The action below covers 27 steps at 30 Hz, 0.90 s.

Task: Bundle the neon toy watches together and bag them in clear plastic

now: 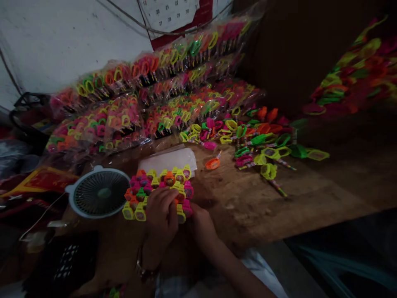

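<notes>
Bright plastic toy watches (151,179) in yellow, orange, pink and green stand packed in rows as a block in front of me. My left hand (161,213) lies over the near side of this block, its fingers bent and closed on the watches. At the block's lower right corner is my right hand (201,225), its fingers closed together by a pink watch; the fingertips and whatever they pinch are hidden. Behind the block lies a stack of white sheets (169,160). A single orange toy watch (212,164) rests on the wooden table to the right.
Loose toy watches on striped sticks (263,140) are heaped on the wooden table (248,207). Clear bags of more watches (124,120) line the wall. A round fan (102,192) stands left, with a black perforated tray (66,260) nearer. More watches (356,78) hang blurred at upper right.
</notes>
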Tool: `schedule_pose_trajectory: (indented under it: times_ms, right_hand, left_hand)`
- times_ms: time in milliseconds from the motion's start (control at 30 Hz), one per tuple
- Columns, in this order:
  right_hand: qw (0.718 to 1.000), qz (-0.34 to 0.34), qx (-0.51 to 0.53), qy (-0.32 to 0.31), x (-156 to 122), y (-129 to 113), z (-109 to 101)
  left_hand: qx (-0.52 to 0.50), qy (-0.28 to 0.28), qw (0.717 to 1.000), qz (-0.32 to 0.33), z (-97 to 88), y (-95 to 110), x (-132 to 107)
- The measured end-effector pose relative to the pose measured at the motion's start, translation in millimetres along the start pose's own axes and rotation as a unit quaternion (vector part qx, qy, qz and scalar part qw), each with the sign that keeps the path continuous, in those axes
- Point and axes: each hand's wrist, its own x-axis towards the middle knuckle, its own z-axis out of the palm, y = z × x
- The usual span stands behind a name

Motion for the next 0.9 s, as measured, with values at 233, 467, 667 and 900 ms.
schedule_pose_trajectory:
  times_ms: [233, 467, 667, 900]
  right_hand:
    - [0.992, -0.032, 0.116, -0.026, 7.9, 14.0, -48.5]
    - [0.991, -0.016, 0.082, 0.107, 86.7, 20.6, -142.6]
    - [0.989, -0.142, -0.030, -0.011, 163.6, -5.0, -108.6]
    - [0.902, -0.187, -0.342, -0.185, 169.4, -9.6, -5.9]
  left_hand:
    - [0.094, 0.021, 0.994, -0.049, -15.4, -24.7, 7.3]
    - [0.221, -0.074, 0.951, -0.203, -21.0, -66.1, -6.5]
    - [0.146, -0.181, 0.966, -0.110, -34.5, -34.4, -28.0]
    - [0.027, -0.230, 0.967, 0.102, -42.4, -10.4, -56.7]
